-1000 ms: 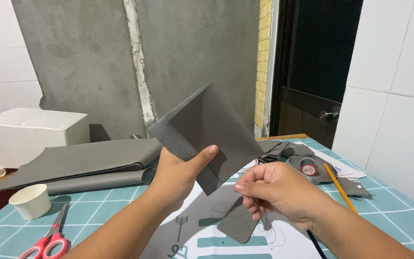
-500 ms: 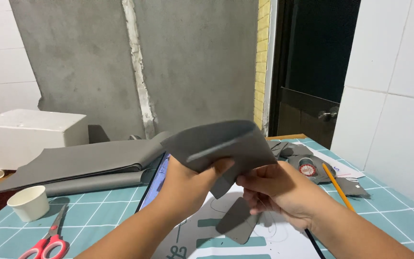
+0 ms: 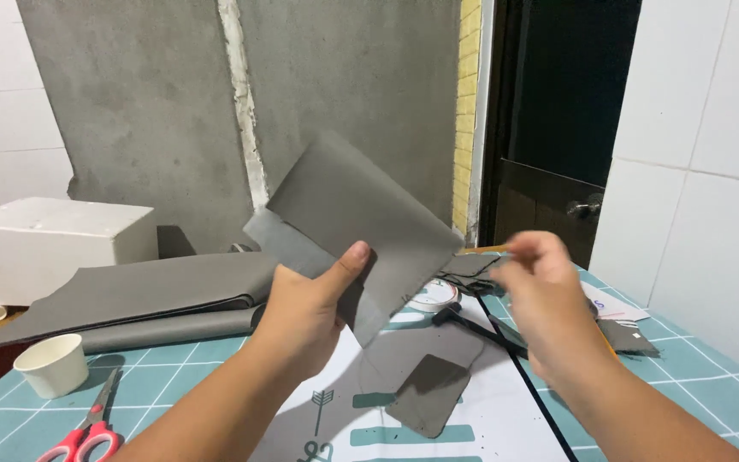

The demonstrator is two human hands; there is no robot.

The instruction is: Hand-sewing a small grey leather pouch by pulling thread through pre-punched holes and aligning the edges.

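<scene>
The right hand (image 3: 545, 299) has let go of the small grey piece (image 3: 428, 394), which now lies on the desk. The grey sheet (image 3: 357, 227) is flat again, not bent.

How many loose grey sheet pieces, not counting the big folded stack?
2. One grey sheet is held up in the left hand; a small cut piece lies flat on the paper below. Others may be hidden behind the right hand.

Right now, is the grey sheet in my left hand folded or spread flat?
Folded: the grey sheet shows two layers, doubled over where the left hand pinches it.
</scene>
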